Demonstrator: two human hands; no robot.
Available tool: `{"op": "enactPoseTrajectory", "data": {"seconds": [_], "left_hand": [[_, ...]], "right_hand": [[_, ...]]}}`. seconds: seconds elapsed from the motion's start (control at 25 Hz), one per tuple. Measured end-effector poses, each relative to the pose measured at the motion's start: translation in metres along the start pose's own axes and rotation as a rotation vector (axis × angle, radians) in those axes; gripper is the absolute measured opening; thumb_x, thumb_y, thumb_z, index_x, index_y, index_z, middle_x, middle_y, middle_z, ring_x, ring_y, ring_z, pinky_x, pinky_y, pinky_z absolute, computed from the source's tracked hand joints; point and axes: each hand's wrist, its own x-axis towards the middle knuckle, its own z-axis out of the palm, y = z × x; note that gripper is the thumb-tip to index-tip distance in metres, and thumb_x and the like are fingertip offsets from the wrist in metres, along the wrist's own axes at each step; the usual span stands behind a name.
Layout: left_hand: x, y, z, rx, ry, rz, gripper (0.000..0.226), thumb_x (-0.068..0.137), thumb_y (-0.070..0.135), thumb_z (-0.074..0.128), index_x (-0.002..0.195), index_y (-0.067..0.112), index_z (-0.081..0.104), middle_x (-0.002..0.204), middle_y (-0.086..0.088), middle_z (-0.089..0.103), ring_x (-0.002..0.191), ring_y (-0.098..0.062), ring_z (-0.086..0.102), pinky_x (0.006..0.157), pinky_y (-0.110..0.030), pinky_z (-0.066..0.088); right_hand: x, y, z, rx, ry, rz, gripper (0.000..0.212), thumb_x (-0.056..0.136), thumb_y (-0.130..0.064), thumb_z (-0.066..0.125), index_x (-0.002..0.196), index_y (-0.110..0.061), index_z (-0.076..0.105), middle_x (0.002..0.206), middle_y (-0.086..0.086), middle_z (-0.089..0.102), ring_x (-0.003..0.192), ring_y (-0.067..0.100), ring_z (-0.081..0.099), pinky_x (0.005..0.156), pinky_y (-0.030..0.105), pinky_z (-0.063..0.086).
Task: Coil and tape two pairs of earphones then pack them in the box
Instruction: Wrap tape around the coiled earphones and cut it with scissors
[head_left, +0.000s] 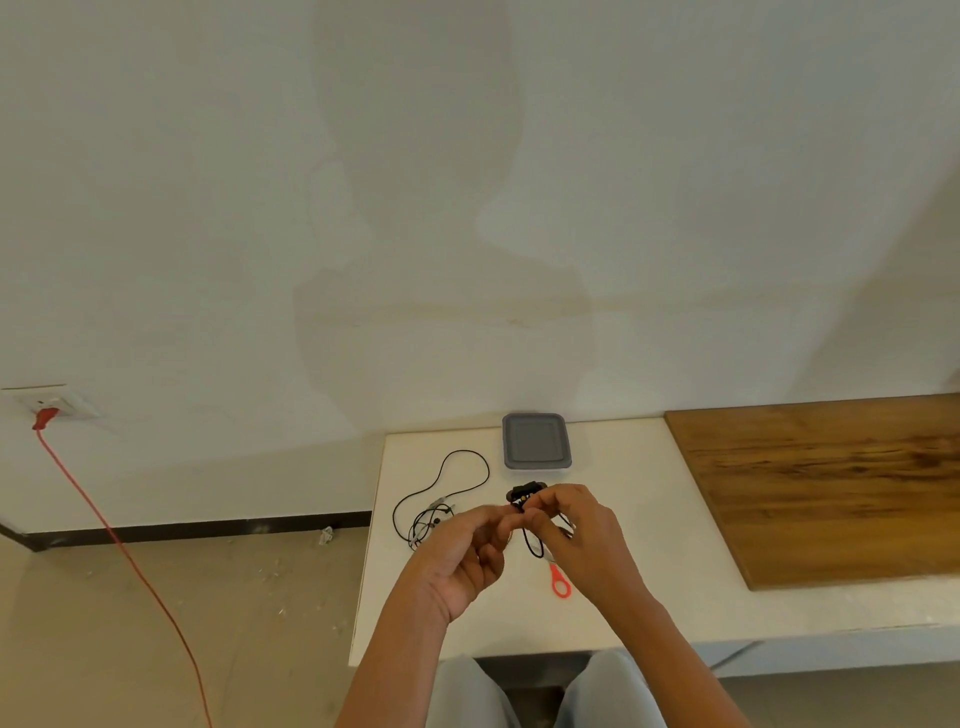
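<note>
Above the white table (649, 519), my left hand (462, 556) and my right hand (576, 530) meet and pinch a small coiled pair of black earphones (525, 501). A loop of its cable hangs down between the hands. A second pair of black earphones (441, 493) lies uncoiled on the table left of my hands, with a long loop reaching toward the back. The grey box (536, 440) stands at the table's back edge, beyond my hands; whether it is lidded I cannot tell.
Scissors with an orange handle (561, 584) lie on the table under my right hand, partly hidden. A wooden board (831, 483) covers the table's right side. A red cord (119, 540) runs from a wall socket (57, 405) down across the floor at the left.
</note>
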Motion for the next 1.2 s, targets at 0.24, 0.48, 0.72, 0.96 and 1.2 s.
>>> {"op": "enactPoseTrajectory", "data": {"seconds": [0.24, 0.48, 0.72, 0.96, 1.2], "left_hand": [[0.004, -0.019, 0.008, -0.107, -0.035, -0.054, 0.027, 0.074, 0.031, 0.078, 0.083, 0.005, 0.074, 0.071, -0.004, 0.067, 0.053, -0.006, 0.053, 0.042, -0.014, 0.042], [0.009, -0.027, 0.014, -0.317, -0.103, -0.117, 0.012, 0.08, 0.017, 0.073, 0.08, 0.006, 0.076, 0.073, -0.009, 0.063, 0.063, -0.012, 0.054, 0.057, -0.022, 0.047], [0.014, -0.027, 0.018, -0.272, -0.06, 0.028, 0.015, 0.084, 0.013, 0.068, 0.095, 0.004, 0.071, 0.079, -0.008, 0.068, 0.07, -0.014, 0.059, 0.068, -0.023, 0.051], [0.019, -0.034, 0.026, -0.174, -0.011, 0.275, 0.015, 0.088, 0.016, 0.063, 0.089, 0.004, 0.072, 0.075, -0.006, 0.066, 0.072, -0.013, 0.056, 0.077, -0.026, 0.049], [0.015, -0.032, 0.026, -0.146, -0.073, 0.409, 0.024, 0.094, 0.01, 0.052, 0.078, 0.006, 0.07, 0.069, -0.004, 0.069, 0.067, -0.009, 0.066, 0.076, -0.022, 0.049]], "right_hand": [[-0.002, 0.0, 0.005, 0.104, 0.04, -0.018, 0.022, 0.093, -0.02, 0.056, 0.081, -0.038, 0.054, 0.094, -0.014, 0.053, 0.086, 0.001, 0.057, 0.069, 0.001, 0.044], [-0.003, 0.002, 0.003, 0.094, -0.036, -0.027, 0.028, 0.094, -0.017, 0.055, 0.08, -0.041, 0.052, 0.098, -0.012, 0.052, 0.091, 0.003, 0.058, 0.073, 0.005, 0.046], [-0.005, 0.0, 0.013, 0.153, 0.137, 0.008, 0.027, 0.092, -0.022, 0.057, 0.08, -0.046, 0.053, 0.092, -0.012, 0.06, 0.089, 0.01, 0.061, 0.075, 0.016, 0.05], [-0.01, -0.008, 0.029, 0.218, 0.387, 0.139, 0.016, 0.09, -0.032, 0.059, 0.08, -0.044, 0.057, 0.09, -0.011, 0.065, 0.093, 0.019, 0.061, 0.079, 0.04, 0.056], [-0.003, -0.039, 0.005, 0.469, 0.258, 0.38, 0.02, 0.088, -0.015, 0.063, 0.069, -0.021, 0.067, 0.066, -0.006, 0.065, 0.065, 0.009, 0.061, 0.068, 0.026, 0.053]]}}
